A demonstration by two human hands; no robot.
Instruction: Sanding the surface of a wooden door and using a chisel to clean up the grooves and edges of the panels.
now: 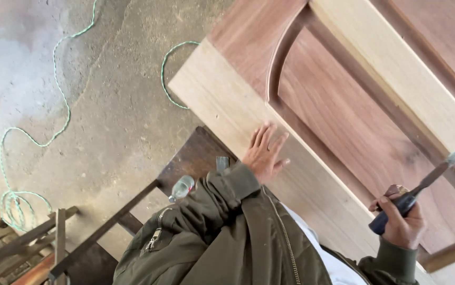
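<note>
A dark-handled paint brush (416, 192) is held above a panelled brown wooden door (343, 105).
The brush handle is gripped by the closed right hand (401, 221); the left hand (264, 153) is laid flat, fingers spread, on the door's pale edge.

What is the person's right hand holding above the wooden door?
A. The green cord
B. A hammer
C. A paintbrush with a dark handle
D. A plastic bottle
C: the right hand grips a paintbrush by its dark handle, bristles up over the wooden door.
</note>
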